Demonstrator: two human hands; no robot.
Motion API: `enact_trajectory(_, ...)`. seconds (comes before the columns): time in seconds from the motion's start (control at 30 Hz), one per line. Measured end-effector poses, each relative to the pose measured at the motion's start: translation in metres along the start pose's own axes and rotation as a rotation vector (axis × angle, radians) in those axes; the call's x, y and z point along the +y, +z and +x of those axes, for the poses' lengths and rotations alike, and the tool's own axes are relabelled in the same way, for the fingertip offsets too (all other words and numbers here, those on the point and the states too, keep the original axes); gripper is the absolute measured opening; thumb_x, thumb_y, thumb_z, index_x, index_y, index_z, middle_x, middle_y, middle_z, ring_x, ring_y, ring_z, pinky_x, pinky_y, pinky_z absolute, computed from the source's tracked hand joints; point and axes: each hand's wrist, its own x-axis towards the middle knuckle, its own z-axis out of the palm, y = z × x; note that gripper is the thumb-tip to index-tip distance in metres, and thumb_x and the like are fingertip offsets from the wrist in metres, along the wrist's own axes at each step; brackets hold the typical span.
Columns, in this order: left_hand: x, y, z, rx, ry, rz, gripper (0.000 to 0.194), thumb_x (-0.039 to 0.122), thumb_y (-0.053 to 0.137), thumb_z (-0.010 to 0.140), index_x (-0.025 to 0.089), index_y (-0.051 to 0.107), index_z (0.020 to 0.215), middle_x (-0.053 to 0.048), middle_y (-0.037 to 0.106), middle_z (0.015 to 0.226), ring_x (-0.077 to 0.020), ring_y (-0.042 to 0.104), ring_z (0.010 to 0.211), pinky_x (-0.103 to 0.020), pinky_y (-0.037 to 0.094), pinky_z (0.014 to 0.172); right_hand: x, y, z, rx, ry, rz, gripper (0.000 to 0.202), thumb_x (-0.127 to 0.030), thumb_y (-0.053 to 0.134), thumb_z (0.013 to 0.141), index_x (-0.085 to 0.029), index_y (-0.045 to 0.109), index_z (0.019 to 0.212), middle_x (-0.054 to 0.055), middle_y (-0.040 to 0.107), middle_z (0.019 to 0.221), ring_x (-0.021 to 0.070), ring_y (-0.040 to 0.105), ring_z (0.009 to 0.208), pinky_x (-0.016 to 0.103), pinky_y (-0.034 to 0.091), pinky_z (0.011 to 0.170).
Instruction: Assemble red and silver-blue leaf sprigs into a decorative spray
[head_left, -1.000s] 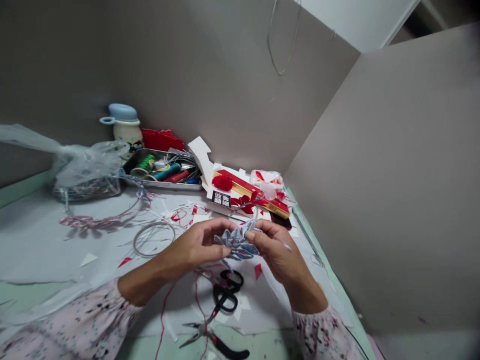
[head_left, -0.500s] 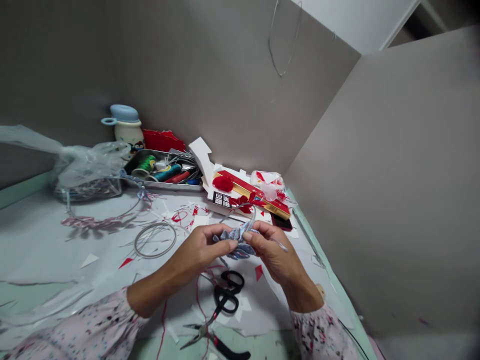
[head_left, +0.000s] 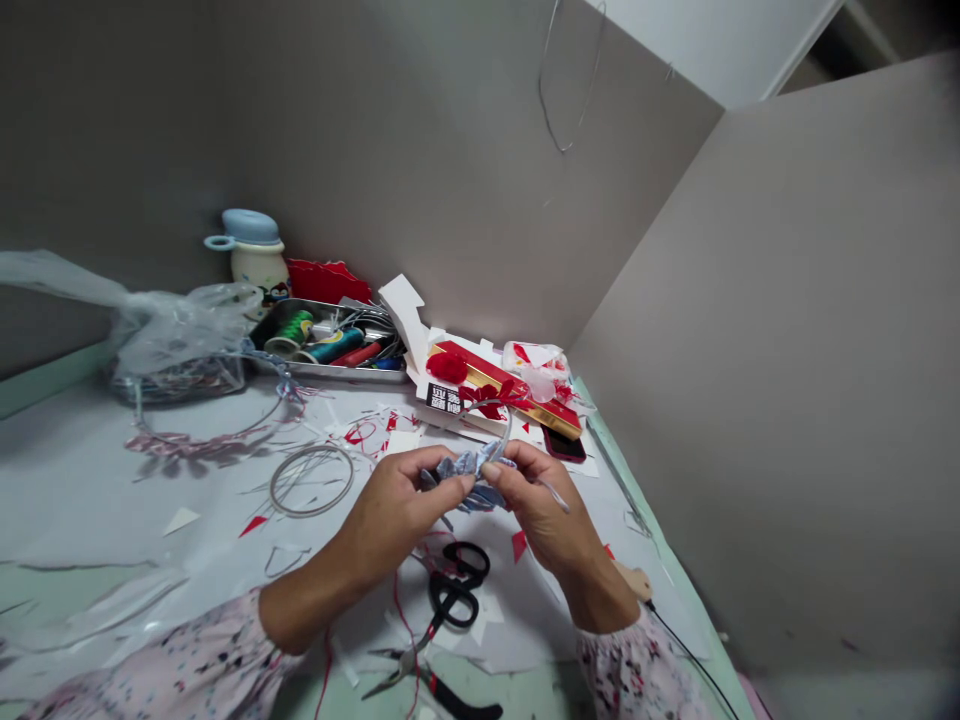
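Between my two hands is a blue ruffled fabric piece (head_left: 480, 492) with a thin grey band or cord rising from it in a loop. My left hand (head_left: 409, 497) pinches its left side between thumb and fingers. On the right side, my right hand (head_left: 541, 495) grips it, the thumb pressed on the ruffles, and a pale cord end sticks out past the fingers. Black-handled scissors (head_left: 456, 590) lie just below the hands. Nearer to me are pliers (head_left: 450, 695) with black and red handles, and a red thread (head_left: 399, 610) runs beside them.
To the left lie a coil of grey wire (head_left: 311, 482) and a hoop with pink fabric petals (head_left: 199, 447). A metal tray (head_left: 330, 372) with thread spools stands behind, near a lidded bottle (head_left: 256, 258) and a plastic bag (head_left: 176, 335). Red trimmings and a phone (head_left: 564, 445) are at back right.
The blue piece has turned slightly in my hands, and its grey loop has shifted. Both forearms moved a little; a wooden handle with a black cable shows more beside my right wrist.
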Motion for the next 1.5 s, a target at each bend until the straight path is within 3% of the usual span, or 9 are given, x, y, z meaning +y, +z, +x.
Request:
enact_trajectory(0.43, -0.002, -0.001, 0.000, 0.042, 0.074, 0.022, 0.022, 0.037, 0.060, 0.079, 0.020, 0.056, 0.066, 0.004, 0.048, 0.063, -0.0146, 0.046, 0.061, -0.025, 0.036, 0.058, -0.001, 0.000, -0.002, -0.059, 0.011, -0.018, 0.017, -0.037, 0.070, 0.081, -0.023, 0.069, 0.091, 0.001, 0.060, 0.077, 0.0143, 0.050, 0.068, 0.031, 0.041, 0.068)
enact_trajectory(0.63, -0.001, -0.003, -0.001, 0.131, 0.062, -0.076, 0.016, 0.034, 0.062, 0.080, 0.020, 0.062, 0.074, 0.002, 0.056, 0.069, -0.0160, 0.050, 0.067, -0.026, 0.038, 0.063, -0.012, -0.017, -0.003, -0.111, 0.023, 0.083, 0.035, -0.016, 0.069, 0.073, -0.025, 0.068, 0.108, 0.002, 0.065, 0.093, 0.0148, 0.059, 0.082, 0.031, 0.045, 0.078)
enact_trajectory(0.77, -0.005, -0.008, 0.001, 0.166, 0.057, -0.160, 0.015, 0.035, 0.063, 0.081, 0.020, 0.063, 0.077, 0.002, 0.059, 0.074, -0.0161, 0.052, 0.072, -0.026, 0.040, 0.067, -0.010, -0.024, 0.000, -0.025, 0.030, -0.100, 0.030, -0.025, 0.065, 0.081, -0.021, 0.065, 0.110, 0.006, 0.068, 0.101, 0.0170, 0.065, 0.087, 0.035, 0.049, 0.084)
enact_trajectory(0.87, -0.008, -0.009, 0.003, 0.154, 0.050, -0.218, 0.015, 0.035, 0.064, 0.082, 0.020, 0.063, 0.079, 0.001, 0.061, 0.077, -0.0170, 0.054, 0.075, -0.026, 0.042, 0.069, -0.004, -0.021, 0.002, 0.033, 0.022, -0.275, 0.028, -0.036, 0.059, 0.086, -0.017, 0.066, 0.106, 0.006, 0.068, 0.089, 0.0152, 0.065, 0.071, 0.034, 0.053, 0.071)
enact_trajectory(1.03, -0.011, -0.008, 0.002, 0.140, 0.024, -0.262, 0.015, 0.035, 0.065, 0.081, 0.020, 0.063, 0.081, 0.001, 0.062, 0.077, -0.0174, 0.056, 0.075, -0.028, 0.044, 0.071, -0.002, -0.013, 0.002, 0.053, 0.037, -0.516, 0.026, -0.035, 0.055, 0.088, -0.019, 0.065, 0.105, 0.001, 0.066, 0.074, 0.0126, 0.061, 0.055, 0.026, 0.047, 0.051)
enact_trajectory(1.17, -0.011, -0.009, 0.003, 0.144, 0.017, -0.291, 0.013, 0.033, 0.066, 0.082, 0.020, 0.063, 0.079, 0.002, 0.059, 0.075, -0.0154, 0.053, 0.071, -0.026, 0.042, 0.068, -0.009, -0.013, -0.001, 0.063, 0.022, -0.570, 0.018, -0.035, 0.055, 0.089, -0.020, 0.064, 0.085, 0.001, 0.066, 0.069, 0.0133, 0.060, 0.056, 0.026, 0.045, 0.053)
enact_trajectory(1.3, -0.010, -0.012, 0.006, 0.157, 0.022, -0.411, 0.011, 0.028, 0.068, 0.081, 0.020, 0.063, 0.076, 0.002, 0.059, 0.074, -0.0145, 0.052, 0.072, -0.026, 0.041, 0.070, -0.016, -0.012, -0.007, 0.150, -0.056, -0.812, 0.017, -0.030, 0.053, 0.089, -0.022, 0.067, 0.083, 0.001, 0.067, 0.069, 0.0158, 0.060, 0.063, 0.028, 0.042, 0.060)
enact_trajectory(1.5, -0.009, -0.014, 0.009, 0.129, -0.025, -0.487, 0.007, 0.025, 0.071, 0.078, 0.019, 0.066, 0.078, 0.002, 0.062, 0.076, -0.0146, 0.053, 0.075, -0.027, 0.040, 0.074, -0.021, -0.008, -0.012, 0.045, -0.173, -0.959, 0.018, -0.022, 0.053, 0.088, -0.022, 0.070, 0.081, 0.002, 0.069, 0.074, 0.0176, 0.058, 0.066, 0.030, 0.040, 0.063)
